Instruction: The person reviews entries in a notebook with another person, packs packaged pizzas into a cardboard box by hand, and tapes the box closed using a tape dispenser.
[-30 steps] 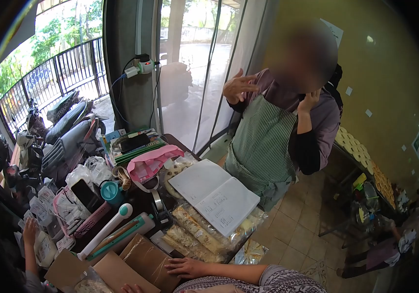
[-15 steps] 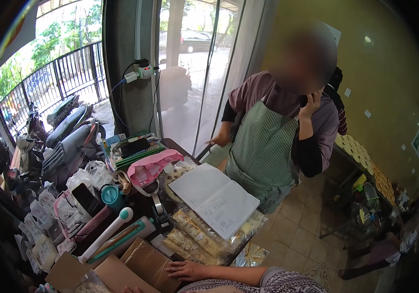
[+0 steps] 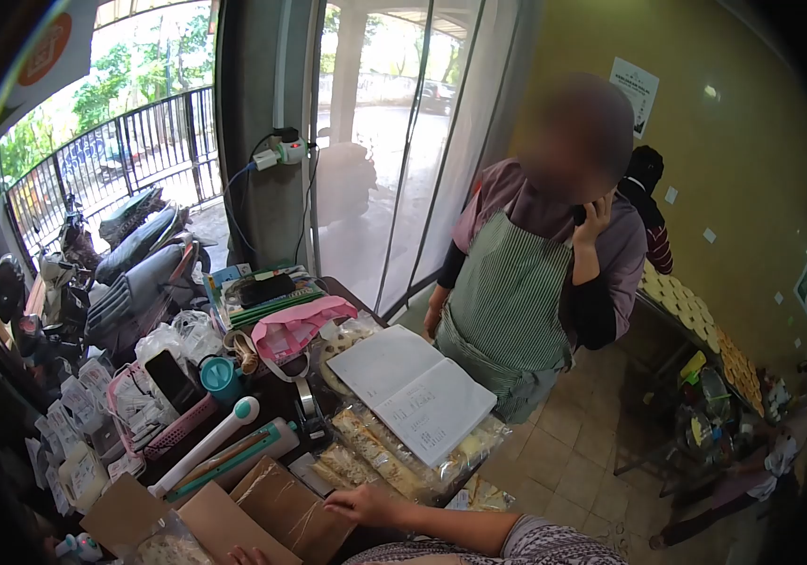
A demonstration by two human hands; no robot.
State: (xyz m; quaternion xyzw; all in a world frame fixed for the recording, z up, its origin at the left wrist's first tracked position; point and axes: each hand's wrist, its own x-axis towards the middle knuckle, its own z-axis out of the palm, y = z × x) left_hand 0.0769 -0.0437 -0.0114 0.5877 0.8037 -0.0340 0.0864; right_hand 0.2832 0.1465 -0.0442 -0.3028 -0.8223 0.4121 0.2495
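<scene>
An open brown cardboard box [image 3: 298, 516] lies at the bottom of the view, its flaps spread. At its right flap is my right hand [image 3: 364, 506], the fingers curled and closed on the flap's edge. Only some fingers of my left hand [image 3: 251, 556] show at the bottom edge, laid against the front flap; the rest is out of view. In the box's left part is a clear plastic bag [image 3: 170, 544] with pale contents. Just beyond my right hand lie clear packs of pale, crumb-topped food [image 3: 370, 447], partly covered by an open notebook [image 3: 417, 391] with handwriting.
A person in a striped apron [image 3: 511, 297] stands across the table, phone at the ear. Left are a pink basket [image 3: 177, 431], black phone [image 3: 173, 379], teal mug [image 3: 222, 379] and tape dispenser [image 3: 307, 405]. A pink cloth bag [image 3: 300, 327] sits behind them.
My right hand has gone from lying spread on the box flap to curling at its edge. The person opposite has lowered the free arm to their side. The view has shifted slightly.
</scene>
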